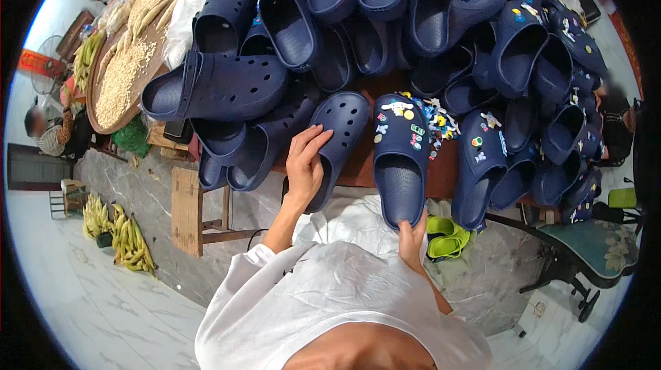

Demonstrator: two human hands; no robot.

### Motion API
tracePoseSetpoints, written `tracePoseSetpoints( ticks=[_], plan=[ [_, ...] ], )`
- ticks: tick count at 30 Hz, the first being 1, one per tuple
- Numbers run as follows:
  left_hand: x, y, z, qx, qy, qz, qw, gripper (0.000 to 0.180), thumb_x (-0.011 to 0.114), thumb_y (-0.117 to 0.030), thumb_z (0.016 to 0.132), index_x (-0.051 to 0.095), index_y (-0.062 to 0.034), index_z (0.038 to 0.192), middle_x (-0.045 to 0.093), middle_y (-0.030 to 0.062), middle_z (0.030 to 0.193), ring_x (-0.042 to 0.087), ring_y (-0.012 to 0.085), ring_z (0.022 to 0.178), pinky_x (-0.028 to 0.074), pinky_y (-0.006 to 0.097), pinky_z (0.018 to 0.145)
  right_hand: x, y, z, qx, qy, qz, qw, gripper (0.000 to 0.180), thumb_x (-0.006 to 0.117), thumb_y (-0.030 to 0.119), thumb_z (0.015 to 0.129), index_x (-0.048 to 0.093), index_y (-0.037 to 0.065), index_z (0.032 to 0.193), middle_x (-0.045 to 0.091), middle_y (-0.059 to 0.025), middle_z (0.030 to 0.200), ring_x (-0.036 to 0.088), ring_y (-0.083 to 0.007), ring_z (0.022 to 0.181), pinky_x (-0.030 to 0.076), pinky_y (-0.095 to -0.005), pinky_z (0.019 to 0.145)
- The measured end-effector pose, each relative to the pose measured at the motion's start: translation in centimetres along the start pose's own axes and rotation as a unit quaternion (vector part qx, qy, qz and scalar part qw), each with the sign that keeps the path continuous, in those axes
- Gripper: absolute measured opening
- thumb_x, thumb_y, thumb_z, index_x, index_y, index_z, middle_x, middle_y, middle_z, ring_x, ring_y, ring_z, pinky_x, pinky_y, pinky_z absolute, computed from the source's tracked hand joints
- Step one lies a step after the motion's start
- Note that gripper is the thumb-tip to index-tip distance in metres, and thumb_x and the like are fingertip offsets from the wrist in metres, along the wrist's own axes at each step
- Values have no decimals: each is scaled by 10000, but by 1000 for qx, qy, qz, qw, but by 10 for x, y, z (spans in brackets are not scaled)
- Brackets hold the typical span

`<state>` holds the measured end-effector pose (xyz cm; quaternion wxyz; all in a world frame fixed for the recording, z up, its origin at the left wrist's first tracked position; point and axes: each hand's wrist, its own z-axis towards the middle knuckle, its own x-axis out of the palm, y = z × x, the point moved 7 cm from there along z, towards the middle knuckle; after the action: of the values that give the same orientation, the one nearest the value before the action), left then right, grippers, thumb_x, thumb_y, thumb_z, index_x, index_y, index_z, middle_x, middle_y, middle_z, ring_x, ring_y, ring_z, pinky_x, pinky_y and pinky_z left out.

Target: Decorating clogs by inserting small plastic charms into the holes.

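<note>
My left hand grips the side of a plain navy clog, its fingers lying over the upper with the holes bare. With my right hand I pinch the heel of a second navy clog, whose front carries small colourful charms. Beside that clog's toe is a heap of loose charms, partly hidden behind it. Another charm-covered clog rests just to the right. On the left, close to my left hand, several clogs without charms lie stacked, among them a large sideways clog.
Many navy clogs crowd the brown table. A round tray of pale kernels stands at the far left, with a seated person beyond it. A wooden stool, lime-green clogs, corn cobs and a wheeled chair surround me.
</note>
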<state>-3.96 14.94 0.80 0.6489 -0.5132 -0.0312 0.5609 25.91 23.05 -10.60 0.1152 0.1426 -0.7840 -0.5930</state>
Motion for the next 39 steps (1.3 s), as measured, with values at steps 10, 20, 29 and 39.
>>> tracePoseSetpoints(
  ticks=[10, 20, 29, 39],
  plan=[
    [-25, -6, 9, 2, -69, 0, 998, 604, 438, 212, 661, 722, -33, 1134, 656, 155, 1223, 600, 326, 1190, 449, 386, 1041, 50, 5, 27, -11, 129, -63, 990, 534, 596, 181, 956, 384, -64, 1381, 514, -156, 1307, 533, -240, 1139, 413, -344, 1016],
    [-21, -63, 20, -4, -32, -95, 995, 569, 418, 191, 695, 697, 22, 1161, 650, 208, 1223, 617, 344, 1177, 443, 377, 1048, 42, 59, 42, -106, 193, -147, 964, 570, 578, 289, 996, 370, -26, 1424, 495, -208, 1327, 585, -271, 1139, 495, -407, 923],
    [74, -137, 13, 107, 161, -133, 972, 618, 508, 142, 705, 657, -38, 1277, 569, 183, 1342, 530, 389, 1257, 412, 442, 1076, 29, 113, 41, -149, 163, 6, 975, 1090, 757, 295, 843, -34, 35, 1546, 268, -215, 1521, 404, -351, 1358, 422, -469, 1063],
    [97, -160, 23, 108, 182, -204, 956, 613, 672, -145, 905, 442, 16, 1450, 420, 259, 1438, 504, 393, 1281, 417, 442, 1065, -58, 125, 82, -88, -61, 260, 960, 644, 589, 146, 960, 257, 38, 1502, 439, -145, 1430, 492, -245, 1285, 438, -414, 1073]
  ],
)
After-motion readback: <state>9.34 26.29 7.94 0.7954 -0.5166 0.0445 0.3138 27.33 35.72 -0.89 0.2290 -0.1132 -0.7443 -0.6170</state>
